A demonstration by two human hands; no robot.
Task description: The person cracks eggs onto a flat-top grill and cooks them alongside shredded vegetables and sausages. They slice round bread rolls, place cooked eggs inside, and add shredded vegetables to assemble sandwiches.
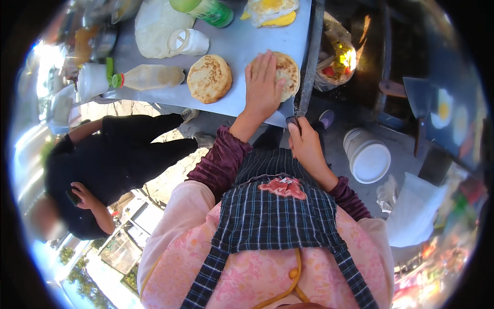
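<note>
My left hand [260,92] lies flat, palm down, on a browned round flatbread [289,73] at the near right corner of the metal table [239,38]. Its fingers point away from me and the thumb rests by the bread's edge. Close to that corner, my right hand [308,141] is closed around the dark handle [292,121] of a tool, perhaps a knife; its blade cannot be made out. Left of my left hand sits a second flatbread [209,79]. Toward the far edge is a fried egg [272,7] with a yellow piece beneath it.
A seasoning bottle [152,77], white cup [195,41], plastic bag [152,33] and green bottle [212,11] occupy the table. At right are a lidded bucket [368,158], a broad scraper [417,94] and a griddle egg [442,110]. A person in black [112,162] stands left.
</note>
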